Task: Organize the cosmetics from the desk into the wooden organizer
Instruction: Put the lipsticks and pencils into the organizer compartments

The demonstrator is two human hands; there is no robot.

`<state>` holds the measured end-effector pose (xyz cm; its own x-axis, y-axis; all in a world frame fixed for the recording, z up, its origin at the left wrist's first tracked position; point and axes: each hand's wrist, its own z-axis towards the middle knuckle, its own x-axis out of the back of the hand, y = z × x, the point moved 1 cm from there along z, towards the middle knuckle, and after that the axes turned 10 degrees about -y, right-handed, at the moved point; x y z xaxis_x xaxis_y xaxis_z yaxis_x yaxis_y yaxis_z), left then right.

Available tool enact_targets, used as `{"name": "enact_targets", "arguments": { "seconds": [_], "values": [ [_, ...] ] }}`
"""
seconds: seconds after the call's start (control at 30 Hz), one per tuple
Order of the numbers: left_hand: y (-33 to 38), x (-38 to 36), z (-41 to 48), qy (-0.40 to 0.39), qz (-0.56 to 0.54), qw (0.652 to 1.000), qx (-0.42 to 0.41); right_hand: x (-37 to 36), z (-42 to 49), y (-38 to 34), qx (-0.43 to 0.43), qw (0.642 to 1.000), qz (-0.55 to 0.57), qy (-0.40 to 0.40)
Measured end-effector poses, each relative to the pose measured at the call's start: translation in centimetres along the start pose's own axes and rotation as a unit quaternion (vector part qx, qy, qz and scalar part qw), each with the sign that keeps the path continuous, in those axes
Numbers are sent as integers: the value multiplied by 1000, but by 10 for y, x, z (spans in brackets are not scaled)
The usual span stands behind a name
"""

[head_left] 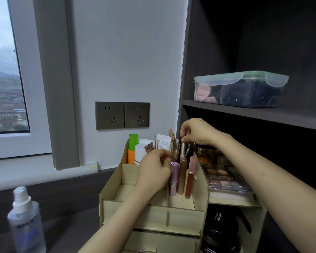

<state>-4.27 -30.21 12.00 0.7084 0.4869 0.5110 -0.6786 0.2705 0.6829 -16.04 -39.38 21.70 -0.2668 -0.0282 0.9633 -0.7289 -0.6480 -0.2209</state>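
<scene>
I work above the pale wooden organizer (153, 214).
There my right hand (197, 131) pinches a slim rose-gold tube (182, 151); my left hand (153, 168) curls, its grip hidden from me.

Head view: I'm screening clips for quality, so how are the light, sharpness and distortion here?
Head view: dim, flat daylight comes from the window; head view: the recess under the shelf is nearly black; head view: the wide lens slants the cabinet edge; head view: the spray bottle is soft, while the tube label is readable.
</scene>
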Motion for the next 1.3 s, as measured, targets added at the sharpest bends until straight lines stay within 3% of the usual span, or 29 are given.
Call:
{"name": "enact_targets", "arguments": {
  "seconds": [0.2, 0.37, 0.4, 0.47, 0.53, 0.6, 0.77, 0.9, 1.03, 1.3],
  "values": [
    [2, 1, -1, -2, 5, 1000, -3, -1, 1, -2, 10, 1000, -1, 3],
    [4, 9, -2, 21, -36, 999, -2, 9, -20, -12, 29, 998, -13, 51],
    [5, 13, -4, 25, -41, 999, -2, 12, -28, -15, 41, 999, -9, 28],
    [6, 20, -9, 27, -38, 999, -5, 17, -52, -26, 75, 993, -8, -95],
    [7, 27, -14, 29, -34, 999, -7, 16, -78, -39, 99, 966, -28, -238],
    [9, 32, -18, 26, -38, 999, -7, 6, -98, -49, 106, 943, -94, -301],
    [15, 36, -22, 0, -24, 1000, -5, -22, -112, -59, 104, 941, -208, -245],
    [16, 37, -25, -7, -18, 1000, -2, -20, -103, -49, 104, 971, -157, -148],
    [13, 37, -24, -15, -20, 1000, 5, -15, -88, -36, 49, 994, -95, -30],
    [7, 37, -21, -16, -9, 1000, 16, -15, -68, -25, 5, 998, -53, -45]
  ]
}}
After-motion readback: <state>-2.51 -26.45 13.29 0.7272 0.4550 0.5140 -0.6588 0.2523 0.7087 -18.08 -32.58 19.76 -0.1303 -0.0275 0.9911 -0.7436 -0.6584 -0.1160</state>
